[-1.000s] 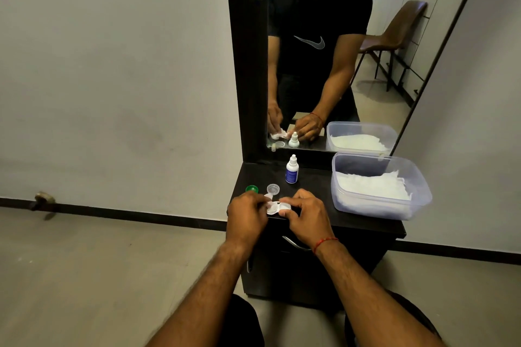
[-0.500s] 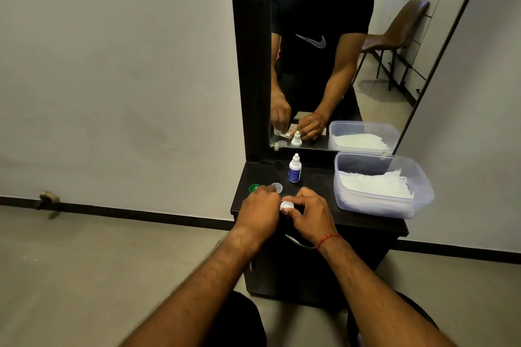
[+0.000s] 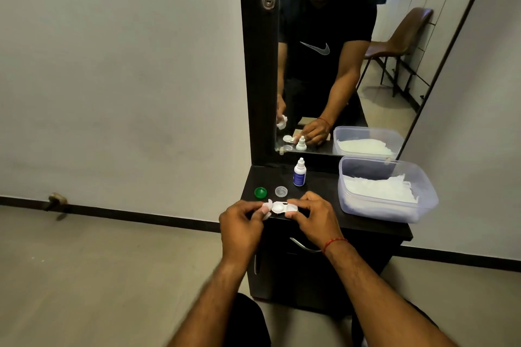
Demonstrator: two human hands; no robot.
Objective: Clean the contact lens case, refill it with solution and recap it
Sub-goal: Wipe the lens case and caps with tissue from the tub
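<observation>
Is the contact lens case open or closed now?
Open. Both caps, the green cap and the clear cap, lie on the tabletop, apart from the contact lens case, whose left well shows uncovered.

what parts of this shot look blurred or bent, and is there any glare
Head view: the left hand and its forearm are smeared by motion, while the right hand, the lens case and the bottle stay fairly sharp. The wide lens bows the mirror frame and the skirting line. Lighting is dim and even; I see no strong glare, only soft highlights on the plastic tub.
</observation>
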